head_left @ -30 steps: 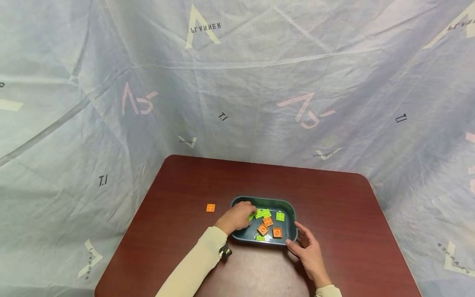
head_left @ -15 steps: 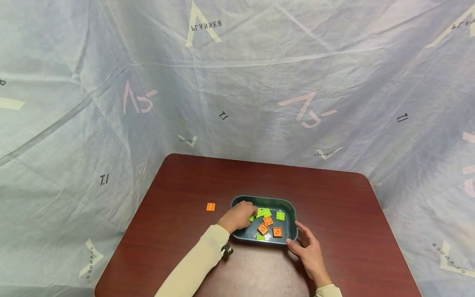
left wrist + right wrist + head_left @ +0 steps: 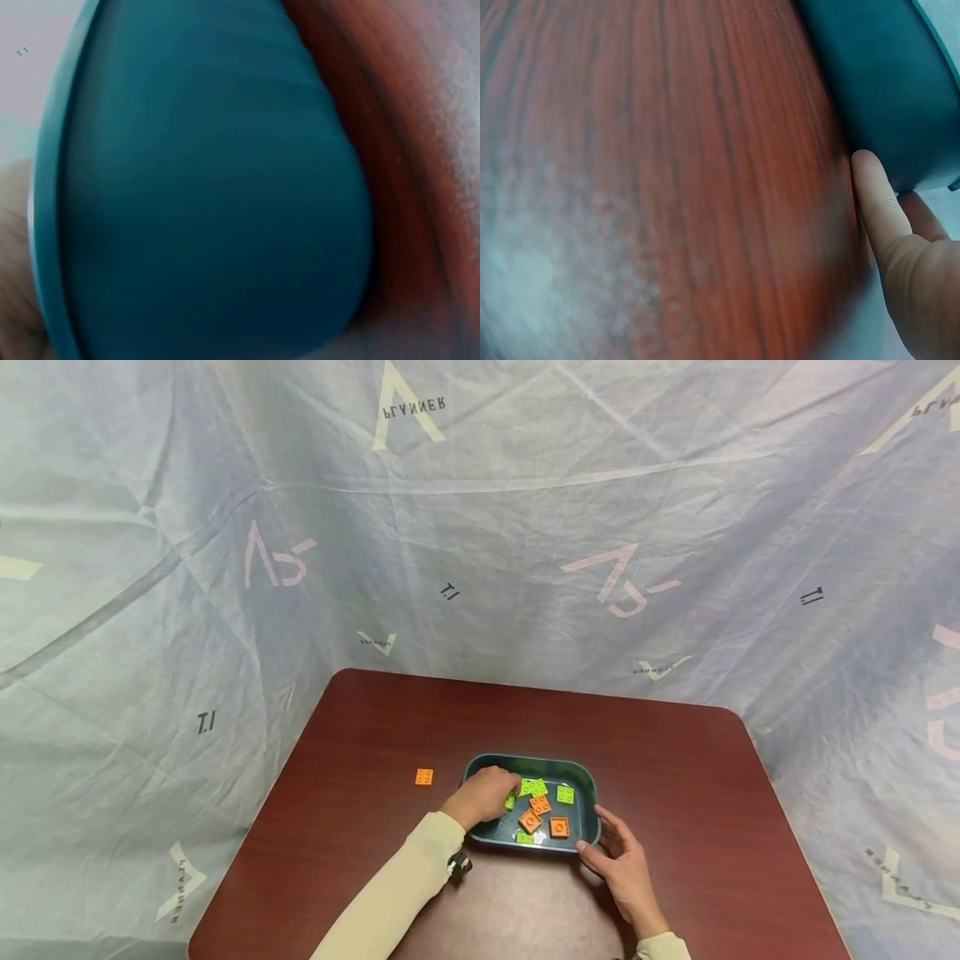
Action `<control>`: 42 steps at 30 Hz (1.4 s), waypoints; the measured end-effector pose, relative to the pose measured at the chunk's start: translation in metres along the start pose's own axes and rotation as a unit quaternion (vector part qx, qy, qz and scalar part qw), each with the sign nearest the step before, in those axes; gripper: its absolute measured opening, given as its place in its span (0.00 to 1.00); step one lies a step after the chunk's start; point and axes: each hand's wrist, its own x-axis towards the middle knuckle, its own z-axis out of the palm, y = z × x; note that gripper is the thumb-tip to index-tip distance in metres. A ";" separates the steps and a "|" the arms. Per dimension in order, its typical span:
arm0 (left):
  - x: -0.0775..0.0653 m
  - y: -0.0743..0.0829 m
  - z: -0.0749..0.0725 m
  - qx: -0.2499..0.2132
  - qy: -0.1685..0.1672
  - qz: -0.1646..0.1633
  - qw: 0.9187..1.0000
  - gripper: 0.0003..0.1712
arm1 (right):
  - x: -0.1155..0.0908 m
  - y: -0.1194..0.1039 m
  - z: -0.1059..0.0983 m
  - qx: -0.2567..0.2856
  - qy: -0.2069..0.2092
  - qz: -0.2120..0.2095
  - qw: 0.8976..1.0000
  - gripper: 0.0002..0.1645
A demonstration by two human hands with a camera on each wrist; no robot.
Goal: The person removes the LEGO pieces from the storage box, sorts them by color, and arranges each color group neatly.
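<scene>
A dark teal tray (image 3: pixel 540 847) on the table holds several green and orange toy building bricks. My left hand (image 3: pixel 483 797) reaches over its left end, fingers bent down inside beside a green brick (image 3: pixel 510 802); I cannot tell whether they hold it. Further green bricks (image 3: pixel 534 787) lie just right of the fingertips. My right hand (image 3: pixel 622 864) grips the tray's near right corner, thumb on the near wall and fingers along the right end. In the right wrist view the thumb (image 3: pixel 874 187) touches the tray wall (image 3: pixel 900 97). The outer wall (image 3: pixel 217 180) fills the left wrist view.
One orange brick (image 3: pixel 424 777) lies on the red-brown table (image 3: pixel 675 760), left of the tray. Inside the tray are orange bricks (image 3: pixel 559 827) and a separate green brick (image 3: pixel 566 794). Printed grey sheeting (image 3: pixel 480 543) hangs behind and beside the table.
Inside the tray, the green brick beside my left hand has shifted slightly toward me and right, and another green brick has moved right. My right hand keeps its place on the tray.
</scene>
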 end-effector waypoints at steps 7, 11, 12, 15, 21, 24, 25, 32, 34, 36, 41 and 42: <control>0.002 -0.001 0.003 -0.021 -0.004 -0.003 1.000 0.19 | 0.001 0.003 0.000 0.016 -0.006 -0.009 1.000 0.47; 0.001 0.000 0.001 -0.029 0.000 0.001 1.000 0.22 | 0.001 0.002 -0.001 0.019 -0.009 -0.006 1.000 0.47; 0.000 0.001 0.000 -0.031 0.001 0.002 1.000 0.23 | 0.001 0.002 -0.001 0.020 -0.010 -0.005 1.000 0.47; -0.003 0.001 -0.003 -0.040 0.008 0.005 0.999 0.27 | 0.000 0.001 -0.001 0.021 -0.013 0.000 1.000 0.48; -0.010 0.000 -0.012 -0.083 0.030 0.015 0.996 0.27 | 0.000 0.003 -0.001 0.032 -0.013 0.003 0.999 0.49; -0.015 0.000 -0.018 -0.113 0.043 0.017 0.993 0.26 | 0.000 0.004 0.000 0.033 -0.009 0.000 0.999 0.49; -0.016 -0.001 -0.020 -0.122 0.047 0.016 0.991 0.26 | 0.000 0.004 0.000 0.032 -0.009 0.000 0.999 0.49; -0.024 -0.006 -0.023 -0.204 0.077 0.006 0.976 0.26 | 0.000 0.004 -0.001 0.031 -0.011 0.005 0.999 0.49; -0.026 -0.007 -0.023 -0.237 0.085 0.009 0.968 0.26 | 0.000 0.004 -0.001 0.031 -0.011 0.005 0.999 0.48; -0.029 -0.009 -0.023 -0.269 0.089 0.015 0.959 0.26 | -0.001 0.004 -0.001 0.031 -0.010 0.007 0.999 0.48; -0.037 -0.015 -0.024 -0.304 0.099 0.020 0.947 0.26 | -0.001 0.003 -0.001 0.031 -0.012 0.012 0.999 0.48; -0.039 -0.016 -0.024 -0.307 0.102 0.017 0.946 0.26 | -0.001 0.003 0.000 0.030 -0.013 0.012 0.999 0.48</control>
